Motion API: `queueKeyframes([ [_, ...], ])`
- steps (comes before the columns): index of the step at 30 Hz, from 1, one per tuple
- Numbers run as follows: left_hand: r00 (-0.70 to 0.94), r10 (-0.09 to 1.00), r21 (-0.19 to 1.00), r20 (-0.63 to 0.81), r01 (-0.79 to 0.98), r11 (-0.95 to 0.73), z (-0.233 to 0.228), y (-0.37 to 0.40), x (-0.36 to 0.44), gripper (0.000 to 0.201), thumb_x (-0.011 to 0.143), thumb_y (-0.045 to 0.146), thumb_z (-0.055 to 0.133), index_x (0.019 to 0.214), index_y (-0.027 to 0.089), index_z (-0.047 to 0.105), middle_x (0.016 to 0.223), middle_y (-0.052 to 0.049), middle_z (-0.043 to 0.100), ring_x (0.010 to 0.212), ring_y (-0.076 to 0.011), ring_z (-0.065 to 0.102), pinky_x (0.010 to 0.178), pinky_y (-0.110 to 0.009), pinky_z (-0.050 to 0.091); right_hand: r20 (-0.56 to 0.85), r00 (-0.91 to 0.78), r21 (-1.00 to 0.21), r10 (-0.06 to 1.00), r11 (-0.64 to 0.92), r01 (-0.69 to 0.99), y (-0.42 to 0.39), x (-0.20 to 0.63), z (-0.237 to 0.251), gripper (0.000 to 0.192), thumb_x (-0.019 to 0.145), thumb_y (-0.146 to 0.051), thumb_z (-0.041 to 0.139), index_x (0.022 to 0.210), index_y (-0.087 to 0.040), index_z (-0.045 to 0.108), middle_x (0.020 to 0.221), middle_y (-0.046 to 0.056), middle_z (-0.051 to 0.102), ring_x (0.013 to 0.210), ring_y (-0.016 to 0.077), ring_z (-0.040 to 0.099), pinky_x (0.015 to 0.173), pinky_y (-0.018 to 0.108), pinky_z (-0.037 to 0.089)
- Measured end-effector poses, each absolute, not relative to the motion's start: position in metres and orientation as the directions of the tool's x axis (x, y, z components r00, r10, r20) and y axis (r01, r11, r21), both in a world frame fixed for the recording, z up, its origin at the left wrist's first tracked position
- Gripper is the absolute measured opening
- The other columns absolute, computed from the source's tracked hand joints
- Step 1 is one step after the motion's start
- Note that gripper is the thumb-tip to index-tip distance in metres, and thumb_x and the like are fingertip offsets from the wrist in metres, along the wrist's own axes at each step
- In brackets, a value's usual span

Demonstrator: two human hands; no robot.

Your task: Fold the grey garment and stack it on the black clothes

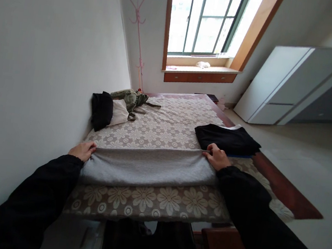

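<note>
Now the grey cloth [150, 167] lies across the tabletop [288, 192], lower centre of the frame — left hand [83, 151] with fingers clamped on its upper left corner, right hand [217, 158] likewise at upper right, beside black clothes [227, 139].

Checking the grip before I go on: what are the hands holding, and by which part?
A grey cloth, by its far edge: the left hand pinches it near the left end, the right hand near the right end.
</note>
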State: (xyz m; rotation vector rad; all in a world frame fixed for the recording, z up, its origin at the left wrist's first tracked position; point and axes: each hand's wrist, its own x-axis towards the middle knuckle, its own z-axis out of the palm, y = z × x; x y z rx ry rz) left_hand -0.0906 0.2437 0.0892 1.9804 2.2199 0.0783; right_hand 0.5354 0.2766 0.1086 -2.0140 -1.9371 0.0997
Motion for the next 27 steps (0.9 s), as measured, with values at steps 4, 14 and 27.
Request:
queueKeyframes([
  [4, -0.109, 0.990, 0.127, -0.086, 0.985, 0.119, 0.091, 0.245, -0.091, 0.027, 0.090, 0.035, 0.051, 0.105, 0.024, 0.071, 0.104, -0.007, 0.076, 0.099, -0.0245, 0.070, 0.078, -0.029, 0.049, 0.139, 0.040, -0.185, 0.989, -0.013, 0.983, 0.275, 0.533, 0.114, 0.022, 0.092, -0.037, 0.064, 0.107, -0.020, 0.060, 0.087, 0.009, 0.072, 0.085, 0.0260, 0.069, 0.073, 0.031, 0.044],
  [14, 0.262, 0.951, 0.190, 0.167, 0.938, -0.291, 0.095, 0.210, 0.005, 0.049, 0.100, 0.035, 0.034, 0.136, 0.014, 0.059, 0.142, -0.015, 0.062, 0.137, -0.0263, 0.052, 0.119, -0.041, 0.036, 0.084, -0.366, 0.088, 0.927, 0.359, 0.929, 0.222, 0.423, 0.148, 0.025, 0.100, -0.031, 0.050, 0.115, -0.018, 0.066, 0.121, 0.015, 0.069, 0.111, 0.0303, 0.062, 0.092, 0.040, 0.047],
  [27, 0.136, 0.968, 0.173, 0.211, 0.970, -0.174, 0.042, 0.193, 0.113, 0.062, 0.099, 0.027, 0.037, 0.160, 0.021, 0.033, 0.166, -0.008, 0.032, 0.156, -0.0285, 0.025, 0.127, -0.054, 0.017, 0.207, -0.469, -0.206, 0.858, 0.507, 0.837, 0.207, 0.265, 0.061, 0.058, 0.101, -0.034, 0.039, 0.157, -0.018, 0.041, 0.164, 0.009, 0.036, 0.154, 0.0296, 0.027, 0.125, 0.053, 0.016],
])
